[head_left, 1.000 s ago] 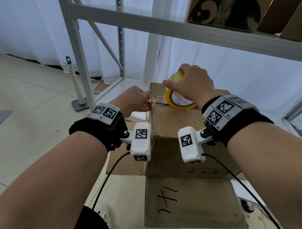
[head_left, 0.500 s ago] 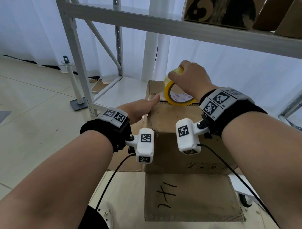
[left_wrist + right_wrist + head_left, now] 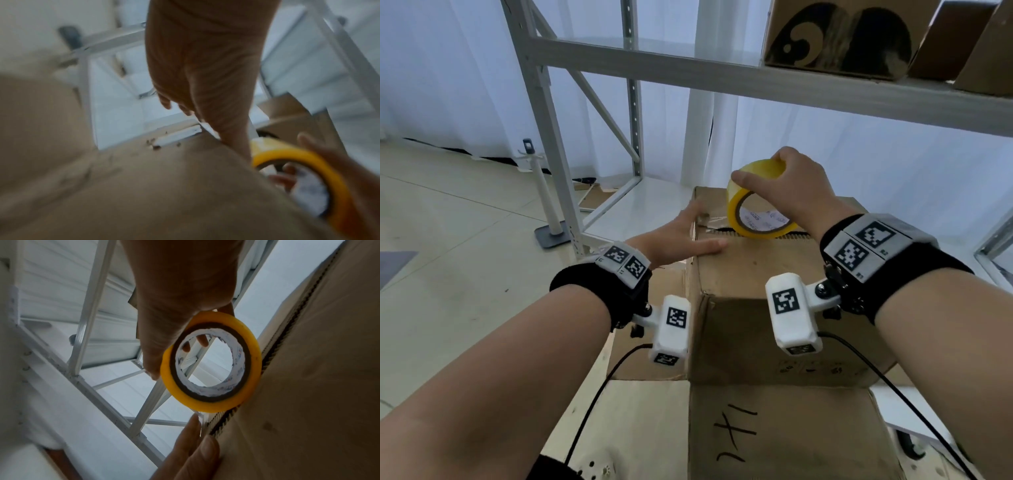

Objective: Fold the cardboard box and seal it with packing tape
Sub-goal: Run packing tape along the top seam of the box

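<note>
A brown cardboard box [image 3: 753, 270] stands upright with its top flaps folded shut and a seam across the top. My right hand [image 3: 787, 192] grips a yellow roll of packing tape [image 3: 750, 205] on edge over that seam. The roll [image 3: 209, 363] touches the corrugated flap edge [image 3: 287, 331], and a clear strip runs from it along the seam. My left hand [image 3: 681, 240] lies flat with straight fingers at the box's top left edge, thumb on the near flap. In the left wrist view the left hand [image 3: 205, 81] reaches past the box edge beside the roll [image 3: 298, 164].
A grey metal shelf frame [image 3: 544, 113] rises behind and left of the box, its beam [image 3: 756, 78] overhead carrying other cartons [image 3: 839, 37]. A white post on a grey base [image 3: 548, 205] stands on the tiled floor. Flat cardboard [image 3: 784, 435] with pen marks lies nearest me.
My left hand let go of the tape end it pinched and now lies flat on the box's left edge. My right hand has tipped the roll upright on the seam.
</note>
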